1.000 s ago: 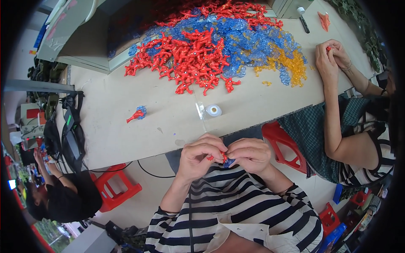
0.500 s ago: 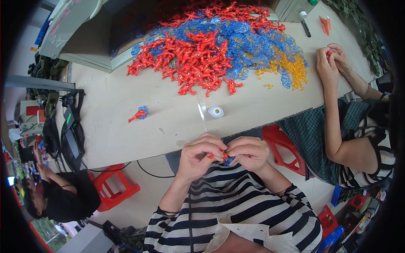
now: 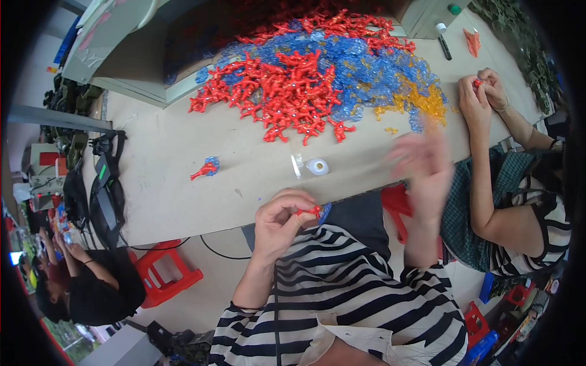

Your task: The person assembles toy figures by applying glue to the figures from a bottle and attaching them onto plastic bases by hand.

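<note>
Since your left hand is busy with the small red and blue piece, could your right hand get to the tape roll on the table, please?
Probably yes: the right hand is raised, blurred and apparently empty, and the tape roll lies on bare table just to its left with nothing between.

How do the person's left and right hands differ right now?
The left hand is curled near the table edge, pinching a small red and blue piece; the right hand is raised, open and empty. The left hand looks sharp, the right hand motion-blurred. Both are bare.

Bare table (image 3: 183, 165) ahead; toy pile (image 3: 317, 79) blocks far side, tape roll (image 3: 317, 166) near.
</note>
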A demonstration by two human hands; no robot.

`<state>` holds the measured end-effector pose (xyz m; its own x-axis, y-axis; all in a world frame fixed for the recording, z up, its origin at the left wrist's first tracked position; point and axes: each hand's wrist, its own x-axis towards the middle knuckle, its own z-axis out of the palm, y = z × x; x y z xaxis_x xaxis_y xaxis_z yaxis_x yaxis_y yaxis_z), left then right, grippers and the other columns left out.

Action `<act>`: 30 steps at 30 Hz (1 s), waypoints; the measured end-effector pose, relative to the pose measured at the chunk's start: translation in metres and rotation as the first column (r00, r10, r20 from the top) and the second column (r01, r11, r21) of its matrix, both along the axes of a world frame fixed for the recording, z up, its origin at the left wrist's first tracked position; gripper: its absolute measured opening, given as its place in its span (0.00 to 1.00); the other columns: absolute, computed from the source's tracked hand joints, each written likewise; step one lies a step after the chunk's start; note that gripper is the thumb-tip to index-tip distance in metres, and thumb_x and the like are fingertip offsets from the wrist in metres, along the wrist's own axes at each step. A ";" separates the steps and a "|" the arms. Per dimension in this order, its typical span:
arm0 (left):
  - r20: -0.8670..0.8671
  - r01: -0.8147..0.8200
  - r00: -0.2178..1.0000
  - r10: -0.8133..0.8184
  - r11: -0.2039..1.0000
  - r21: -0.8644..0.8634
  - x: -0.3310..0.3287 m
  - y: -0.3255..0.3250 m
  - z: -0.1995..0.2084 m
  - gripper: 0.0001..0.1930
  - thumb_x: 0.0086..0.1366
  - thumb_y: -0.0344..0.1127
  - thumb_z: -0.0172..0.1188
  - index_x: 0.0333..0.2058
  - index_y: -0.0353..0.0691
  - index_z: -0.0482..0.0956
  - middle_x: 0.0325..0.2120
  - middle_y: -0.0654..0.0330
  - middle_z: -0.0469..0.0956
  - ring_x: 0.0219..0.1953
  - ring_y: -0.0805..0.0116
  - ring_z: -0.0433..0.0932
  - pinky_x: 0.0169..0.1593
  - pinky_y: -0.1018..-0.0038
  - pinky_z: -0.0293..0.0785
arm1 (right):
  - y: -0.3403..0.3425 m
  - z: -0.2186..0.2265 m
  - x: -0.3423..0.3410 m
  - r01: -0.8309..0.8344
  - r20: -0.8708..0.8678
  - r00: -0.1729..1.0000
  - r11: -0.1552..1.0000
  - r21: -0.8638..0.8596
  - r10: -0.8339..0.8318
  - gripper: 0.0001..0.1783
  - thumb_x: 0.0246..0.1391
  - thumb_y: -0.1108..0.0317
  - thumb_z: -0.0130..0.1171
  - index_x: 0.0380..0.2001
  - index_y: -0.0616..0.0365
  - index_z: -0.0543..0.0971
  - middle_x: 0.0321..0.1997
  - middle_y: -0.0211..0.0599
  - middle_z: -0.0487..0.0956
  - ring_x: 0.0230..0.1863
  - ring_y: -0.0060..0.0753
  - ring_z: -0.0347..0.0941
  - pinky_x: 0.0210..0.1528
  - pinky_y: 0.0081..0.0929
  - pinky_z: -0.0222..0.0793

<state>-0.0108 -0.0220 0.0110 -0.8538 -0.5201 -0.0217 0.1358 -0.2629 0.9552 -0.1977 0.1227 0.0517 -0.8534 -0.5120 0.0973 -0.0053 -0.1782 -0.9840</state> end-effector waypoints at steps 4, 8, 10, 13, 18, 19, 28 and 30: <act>0.219 -0.081 0.909 0.355 0.666 -0.741 -0.004 -0.023 0.023 0.12 0.48 0.18 0.59 0.34 0.34 0.77 0.31 0.56 0.77 0.33 0.66 0.75 0.38 0.74 0.71 | 0.015 0.008 -0.021 0.167 -0.201 0.961 0.977 -0.131 -0.191 0.16 0.52 0.76 0.51 0.46 0.63 0.68 0.35 0.37 0.75 0.30 0.22 0.71 0.27 0.15 0.67; 0.102 -0.030 0.815 0.570 0.217 -0.976 0.004 -0.054 0.017 0.13 0.48 0.21 0.59 0.36 0.36 0.77 0.30 0.57 0.78 0.33 0.63 0.73 0.36 0.73 0.69 | -0.002 -0.029 0.022 -0.065 -0.023 0.997 0.979 0.192 0.071 0.15 0.46 0.79 0.58 0.41 0.63 0.75 0.35 0.33 0.76 0.34 0.20 0.72 0.31 0.13 0.67; 0.159 0.022 0.792 0.589 0.233 -0.972 0.004 -0.060 0.018 0.13 0.48 0.22 0.59 0.36 0.37 0.78 0.34 0.58 0.77 0.38 0.62 0.71 0.39 0.70 0.67 | -0.014 -0.031 0.034 -0.102 -0.097 0.986 0.956 0.273 0.133 0.21 0.41 0.77 0.63 0.43 0.61 0.74 0.37 0.33 0.76 0.36 0.20 0.71 0.32 0.14 0.67; 0.140 0.136 0.734 0.664 0.058 -0.989 -0.006 -0.058 0.031 0.14 0.47 0.24 0.59 0.36 0.42 0.78 0.42 0.58 0.73 0.49 0.59 0.64 0.48 0.63 0.55 | -0.035 -0.027 0.040 -0.098 -0.189 0.963 0.905 0.414 0.191 0.26 0.37 0.74 0.66 0.44 0.59 0.73 0.40 0.35 0.75 0.37 0.25 0.72 0.35 0.19 0.68; 0.304 0.282 0.781 0.546 0.125 -0.951 -0.033 -0.052 0.034 0.16 0.45 0.23 0.59 0.37 0.39 0.78 0.39 0.57 0.74 0.48 0.58 0.66 0.48 0.64 0.55 | -0.053 -0.043 0.037 -0.016 -0.515 0.823 0.915 0.402 0.240 0.29 0.33 0.74 0.68 0.44 0.60 0.73 0.41 0.39 0.75 0.36 0.32 0.72 0.36 0.25 0.69; 0.413 0.361 0.745 0.524 0.203 -0.910 -0.033 -0.054 0.030 0.16 0.45 0.23 0.59 0.37 0.38 0.78 0.38 0.57 0.73 0.48 0.58 0.66 0.48 0.64 0.55 | -0.054 -0.043 0.037 -0.020 -0.515 0.822 0.917 0.398 0.242 0.29 0.33 0.74 0.68 0.44 0.60 0.73 0.41 0.39 0.75 0.36 0.32 0.72 0.36 0.25 0.69; 0.177 0.175 0.792 0.585 0.061 -0.983 -0.061 -0.057 0.027 0.16 0.46 0.27 0.60 0.37 0.38 0.76 0.35 0.57 0.74 0.43 0.60 0.68 0.44 0.64 0.55 | -0.059 -0.050 0.039 -0.005 -0.551 0.807 0.935 0.354 0.213 0.20 0.34 0.75 0.66 0.37 0.61 0.76 0.34 0.41 0.76 0.35 0.36 0.72 0.37 0.28 0.68; 0.210 0.183 0.780 0.589 0.106 -0.977 -0.075 -0.054 0.025 0.16 0.46 0.28 0.59 0.38 0.38 0.75 0.33 0.57 0.74 0.42 0.59 0.68 0.43 0.64 0.55 | -0.057 -0.050 0.038 -0.024 -0.538 0.812 0.934 0.356 0.226 0.19 0.35 0.77 0.65 0.36 0.62 0.76 0.34 0.41 0.76 0.34 0.37 0.72 0.37 0.27 0.68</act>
<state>-0.0854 -0.0760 0.0363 -0.7484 -0.5755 0.3298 -0.5132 0.8174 0.2616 -0.1600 0.0659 0.0014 -0.6241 -0.6980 0.3511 -0.5738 0.1045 -0.8123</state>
